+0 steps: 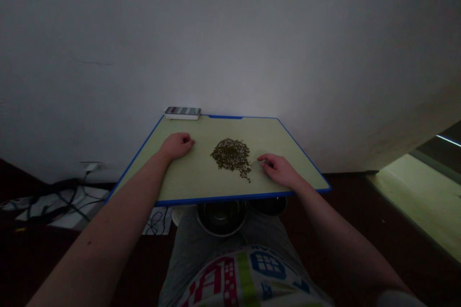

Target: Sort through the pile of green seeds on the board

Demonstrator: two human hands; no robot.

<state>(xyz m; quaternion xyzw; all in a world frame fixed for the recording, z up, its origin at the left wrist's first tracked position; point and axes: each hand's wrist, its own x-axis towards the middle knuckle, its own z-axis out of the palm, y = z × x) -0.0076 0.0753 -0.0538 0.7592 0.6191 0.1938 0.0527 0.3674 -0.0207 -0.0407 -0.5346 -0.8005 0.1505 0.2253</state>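
Loose, light seeds (231, 156) are picked at beside the pinched right hand (280, 171); the left hand (176, 146) is rested curled, empty, on the table (187, 182).

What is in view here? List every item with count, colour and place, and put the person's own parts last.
table: one, pale green with blue edge, centre
seeds: one pile, dark green, mid table
phone: one, white, table's far left corner
bowl: one, metal, under the near edge
cables: several, dark, floor at left
left hand: one, curled, resting left of the seeds
right hand: one, fingertips by the pile's right edge
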